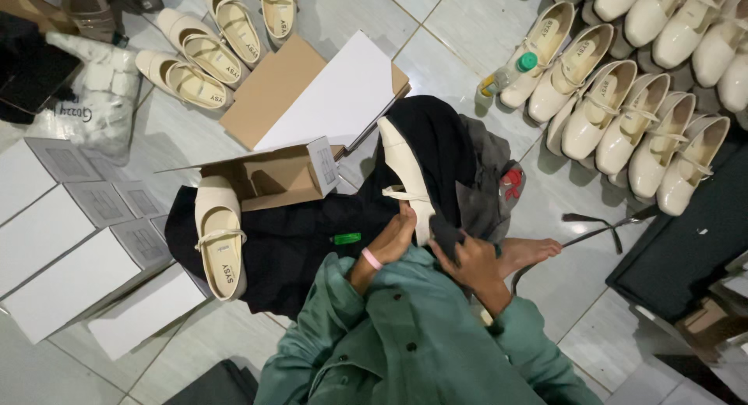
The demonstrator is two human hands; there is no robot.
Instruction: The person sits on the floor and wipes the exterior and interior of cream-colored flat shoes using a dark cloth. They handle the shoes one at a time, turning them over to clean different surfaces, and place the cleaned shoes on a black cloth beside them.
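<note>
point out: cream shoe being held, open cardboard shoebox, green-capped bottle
cream shoe point(405, 167), head view, on its side wall above the left hand.
open cardboard shoebox point(269, 179), head view, on the brown inner wall.
green-capped bottle point(527, 61), head view, on the green cap.

Open brown cardboard shoebox, centre, with a white printed end label. Behind it, flat brown-and-white box lids. To its left, stacked white closed boxes with grey end labels. Just below it, a small green tag on black cloth.
</note>
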